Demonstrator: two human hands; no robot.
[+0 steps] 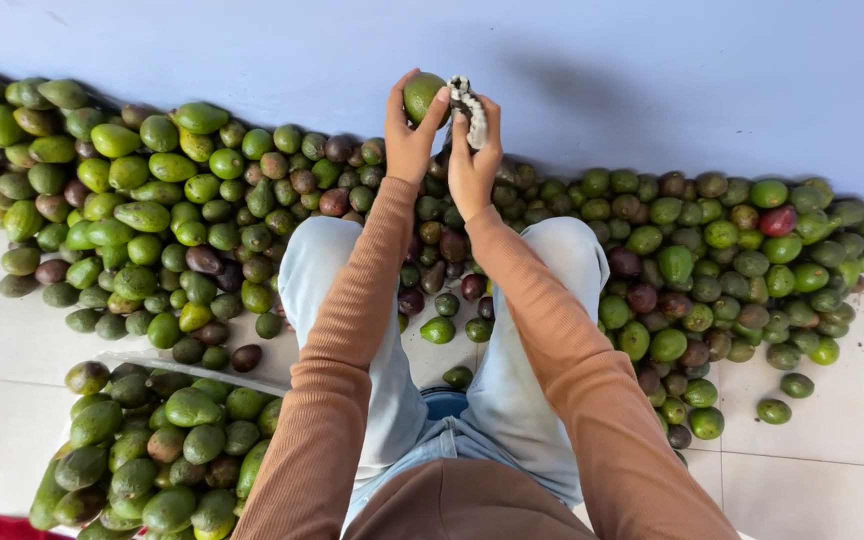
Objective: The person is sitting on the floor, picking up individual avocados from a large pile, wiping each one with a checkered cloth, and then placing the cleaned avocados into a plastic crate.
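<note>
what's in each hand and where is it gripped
Left hand holds a green avocado by its lower side. Right hand pinches a small whitish strip near its lower end; what it is cannot be told.

Clear plastic bag of green avocados, bottom left.

avocado heap along wall — bagged avocados left, before it

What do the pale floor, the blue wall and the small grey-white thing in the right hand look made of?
Pale floor: glazed tile, probably; thin grout lines, slight sheen.
Blue wall: painted plaster, seemingly; matte, even, seamless.
Small grey-white thing in the right hand: unclear, possibly a strip or roll of paper stickers; too small to settle.
Left hand holds a green avocado: smooth, faintly glossy skin.
</note>
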